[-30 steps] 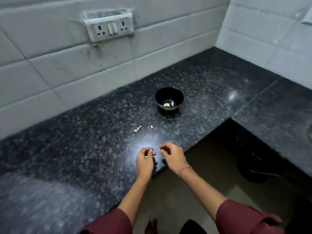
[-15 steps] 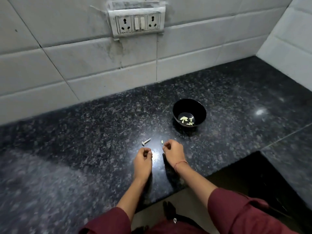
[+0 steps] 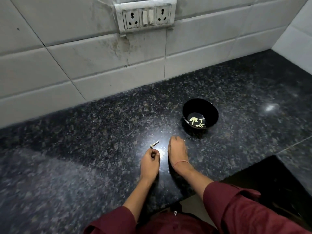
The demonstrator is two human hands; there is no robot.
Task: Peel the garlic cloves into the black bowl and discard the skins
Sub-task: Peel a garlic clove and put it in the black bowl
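two hands: both low over the front of the dark speckled granite counter, side by side, close but not touching each other.
left hand: back of hand up, fingers curled in, thumb tip set against the forefinger. a faint pale fleck shows at the fingertips, too small to say whether anything is pinched there, so its state cannot be told.
right hand: nearer the bowl, seen from the back, fingers bent down toward the counter surface. fingertips are blurred and hidden under the hand, so i cannot tell whether it grips anything.
round black bowl: upright on the counter, beyond and to the right of the right hand, apart from it and well clear of the wall.
peeled garlic cloves: several small pale yellow pieces lying in a loose cluster in the bottom of the bowl.
pale garlic scrap: one thin whitish piece lying tilted on the counter just beyond the left hand, touching neither hand. whether it is stem or skin cannot be told.
light patch: bright reflection on the counter between the two hands.
red thread: tied round the right wrist.
maroon sleeves: cover both upper arms; forearms bare.
white tiled wall: rises behind the counter, smudged and streaked under the socket.
grimy white socket panel: on the wall, two sockets with two switches between them.
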